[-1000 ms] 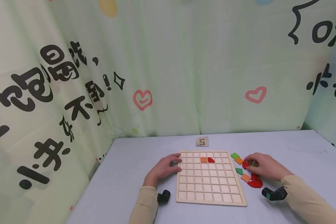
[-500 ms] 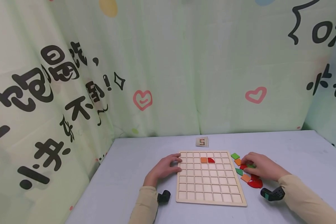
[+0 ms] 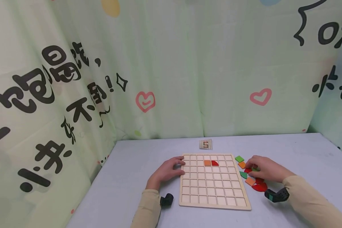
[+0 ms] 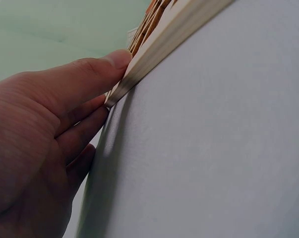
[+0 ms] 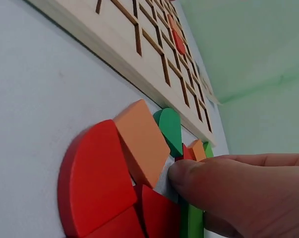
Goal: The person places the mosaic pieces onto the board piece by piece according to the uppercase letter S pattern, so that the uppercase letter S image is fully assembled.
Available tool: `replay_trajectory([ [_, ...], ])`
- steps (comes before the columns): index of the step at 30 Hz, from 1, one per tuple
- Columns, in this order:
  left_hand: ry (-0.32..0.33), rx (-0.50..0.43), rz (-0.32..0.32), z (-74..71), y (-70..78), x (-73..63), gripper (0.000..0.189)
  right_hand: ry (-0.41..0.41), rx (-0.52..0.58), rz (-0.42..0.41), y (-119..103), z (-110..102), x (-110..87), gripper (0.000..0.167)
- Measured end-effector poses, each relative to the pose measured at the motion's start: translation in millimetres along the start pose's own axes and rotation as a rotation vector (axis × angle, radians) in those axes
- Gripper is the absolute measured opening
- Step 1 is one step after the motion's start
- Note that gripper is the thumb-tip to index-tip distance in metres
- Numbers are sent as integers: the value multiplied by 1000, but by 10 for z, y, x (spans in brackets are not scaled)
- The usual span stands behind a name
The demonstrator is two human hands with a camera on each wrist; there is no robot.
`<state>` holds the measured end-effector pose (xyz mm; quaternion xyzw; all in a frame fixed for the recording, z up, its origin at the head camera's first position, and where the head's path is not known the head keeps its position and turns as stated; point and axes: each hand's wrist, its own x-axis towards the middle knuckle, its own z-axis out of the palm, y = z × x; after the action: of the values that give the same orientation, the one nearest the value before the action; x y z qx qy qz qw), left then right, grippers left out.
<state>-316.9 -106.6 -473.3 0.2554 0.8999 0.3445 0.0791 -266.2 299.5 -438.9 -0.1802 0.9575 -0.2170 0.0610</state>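
Observation:
A wooden grid board lies flat on the table, with an orange square tile and a red quarter-round tile side by side in its upper rows. My left hand rests against the board's left edge; in the left wrist view its thumb touches the rim. To the right of the board, my right hand reaches into a pile of loose tiles, thumb and fingers about a red tile. A green tile lies under that hand, partly hidden.
Around the right hand lie a dark green leaf-like tile, orange tiles, larger red tiles and a light green tile. A small pattern card lies behind the board. A printed curtain hangs beyond the table.
My right hand has shifted slightly left over the pile, and the red tile at its fingertips has slid a little left and nearer. The left hand and board stay still.

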Motion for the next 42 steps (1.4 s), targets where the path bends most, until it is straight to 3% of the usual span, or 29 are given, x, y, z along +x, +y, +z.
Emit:
replay_trajectory([
  [14, 4, 0, -7, -6, -7, -5, 36, 38, 15, -49, -165, -112, 95, 25],
  [22, 2, 5, -1, -11, -8, -8, 36, 64, 41, -183, -466, -11, 408, 20],
  [28, 0, 5, -1, -15, 1, 2, 37, 30, 18, -268, -675, 131, 680, 15],
  [32, 0, 5, -4, -19, 16, 3, 37, 10, -13, -305, -770, 216, 832, 12],
  [42, -2, 14, -27, -9, 23, 8, 38, 60, -30, -346, -963, 337, 1028, 10],
])
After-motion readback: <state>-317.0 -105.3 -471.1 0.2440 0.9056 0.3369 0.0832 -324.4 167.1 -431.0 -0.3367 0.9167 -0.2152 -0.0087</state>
